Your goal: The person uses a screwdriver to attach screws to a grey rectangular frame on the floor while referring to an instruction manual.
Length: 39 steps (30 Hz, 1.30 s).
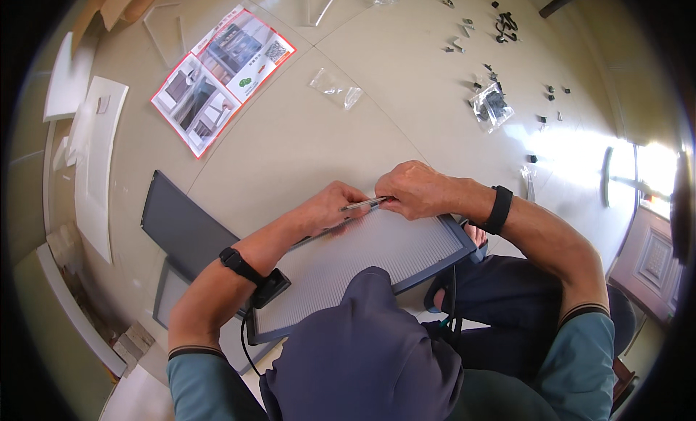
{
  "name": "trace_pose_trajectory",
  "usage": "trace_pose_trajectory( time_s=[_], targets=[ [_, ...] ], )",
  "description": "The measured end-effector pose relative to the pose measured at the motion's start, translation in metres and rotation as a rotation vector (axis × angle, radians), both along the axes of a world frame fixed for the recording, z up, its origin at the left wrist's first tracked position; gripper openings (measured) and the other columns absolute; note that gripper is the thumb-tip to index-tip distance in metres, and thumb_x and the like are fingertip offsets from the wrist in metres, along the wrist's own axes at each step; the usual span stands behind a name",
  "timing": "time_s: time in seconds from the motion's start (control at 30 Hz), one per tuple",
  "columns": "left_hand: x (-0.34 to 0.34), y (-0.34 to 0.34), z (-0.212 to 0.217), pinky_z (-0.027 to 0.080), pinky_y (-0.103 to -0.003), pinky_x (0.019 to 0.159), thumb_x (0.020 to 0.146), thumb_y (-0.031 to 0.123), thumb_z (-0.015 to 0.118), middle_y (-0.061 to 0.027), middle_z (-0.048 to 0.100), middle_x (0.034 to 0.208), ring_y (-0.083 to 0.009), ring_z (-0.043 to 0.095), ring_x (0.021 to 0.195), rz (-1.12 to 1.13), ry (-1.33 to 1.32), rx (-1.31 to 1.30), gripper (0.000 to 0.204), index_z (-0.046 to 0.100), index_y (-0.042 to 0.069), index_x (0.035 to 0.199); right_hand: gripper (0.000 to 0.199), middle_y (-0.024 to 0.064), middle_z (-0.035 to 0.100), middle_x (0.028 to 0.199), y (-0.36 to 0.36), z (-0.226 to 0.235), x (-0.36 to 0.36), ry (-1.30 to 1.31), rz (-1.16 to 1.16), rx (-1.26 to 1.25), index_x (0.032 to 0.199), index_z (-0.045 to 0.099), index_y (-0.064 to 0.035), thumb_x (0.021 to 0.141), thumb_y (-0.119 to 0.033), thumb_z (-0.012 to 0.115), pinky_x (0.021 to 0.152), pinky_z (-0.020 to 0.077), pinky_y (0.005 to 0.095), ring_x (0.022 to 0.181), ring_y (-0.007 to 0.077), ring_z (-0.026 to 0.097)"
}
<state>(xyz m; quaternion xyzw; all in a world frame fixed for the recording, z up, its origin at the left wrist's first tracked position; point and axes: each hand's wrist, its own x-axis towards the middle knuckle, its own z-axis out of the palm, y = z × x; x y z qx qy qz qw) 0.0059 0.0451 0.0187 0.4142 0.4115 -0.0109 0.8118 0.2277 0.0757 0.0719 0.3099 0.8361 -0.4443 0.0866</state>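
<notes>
A framed panel (348,265) with a ribbed, translucent sheet and a dark grey frame lies tilted in front of me. My left hand (338,205) and my right hand (415,190) meet at its far edge. Between them runs a thin, silvery metal piece (366,202); its exact kind is hard to make out. My right hand is closed around one end of it. The fingers of my left hand pinch near the other end, close to the frame. The fingertips are partly hidden.
A dark grey panel (185,222) lies at the left. Beyond it are a printed sheet (225,77) and a clear plastic bag (335,89). Another bag (492,107) of dark parts lies far right, among scattered fittings (507,27). White foam pieces (96,167) are at the far left.
</notes>
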Motion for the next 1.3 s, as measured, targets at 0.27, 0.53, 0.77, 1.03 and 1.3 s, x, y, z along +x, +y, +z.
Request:
trace_pose_trajectory(
  time_s=[0.27, 0.53, 0.77, 1.03, 1.3],
  targets=[
    [-0.004, -0.001, -0.004, 0.039, -0.028, 0.042, 0.095, 0.020, 0.062, -0.0015, 0.054, 0.066, -0.0100, 0.048, 0.051, 0.029, -0.008, -0.041, 0.023, 0.071, -0.002, 0.092, 0.019, 0.0176, 0.064, 0.077, 0.006, -0.003, -0.011, -0.036, 0.088, -0.022, 0.078, 0.061, -0.0034, 0.086, -0.020, 0.067, 0.076, 0.0488, 0.0484, 0.087, 0.0391, 0.064],
    [-0.007, -0.004, -0.011, 0.038, -0.026, 0.040, 0.094, 0.030, 0.067, 0.0008, 0.051, 0.063, -0.0084, 0.047, 0.046, 0.050, -0.073, -0.029, 0.031, 0.069, 0.000, 0.085, 0.018, 0.0194, 0.065, 0.077, 0.009, -0.004, -0.018, -0.066, 0.083, -0.040, 0.081, 0.065, -0.0016, 0.086, -0.018, 0.066, 0.075, 0.0489, 0.0489, 0.084, 0.0402, 0.064],
    [-0.007, -0.007, -0.013, 0.039, -0.027, 0.041, 0.093, 0.030, 0.067, 0.0000, 0.052, 0.064, -0.0091, 0.048, 0.048, 0.053, -0.079, 0.006, 0.031, 0.068, 0.000, 0.086, 0.015, 0.0203, 0.066, 0.078, 0.007, -0.007, -0.014, -0.030, 0.095, -0.013, 0.082, 0.065, -0.0011, 0.084, -0.016, 0.068, 0.073, 0.0492, 0.0491, 0.083, 0.0403, 0.065],
    [0.007, -0.003, 0.004, 0.038, -0.029, 0.041, 0.091, 0.015, 0.062, -0.0040, 0.056, 0.068, -0.0116, 0.049, 0.050, 0.125, 0.059, -0.104, 0.020, 0.067, -0.003, 0.087, 0.019, 0.0176, 0.068, 0.080, 0.022, -0.014, -0.005, -0.015, -0.020, -0.218, 0.086, 0.066, -0.0025, 0.081, -0.020, 0.071, 0.072, 0.0497, 0.0477, 0.080, 0.0386, 0.065],
    [0.007, -0.004, 0.007, 0.037, -0.028, 0.041, 0.091, 0.019, 0.061, -0.0029, 0.056, 0.066, -0.0104, 0.048, 0.049, 0.039, 0.037, -0.003, 0.021, 0.066, -0.001, 0.086, 0.019, 0.0169, 0.066, 0.076, 0.010, -0.018, -0.003, 0.024, -0.009, -0.098, 0.085, 0.062, -0.0015, 0.083, -0.017, 0.073, 0.069, 0.0469, 0.0454, 0.077, 0.0383, 0.063]
  ],
)
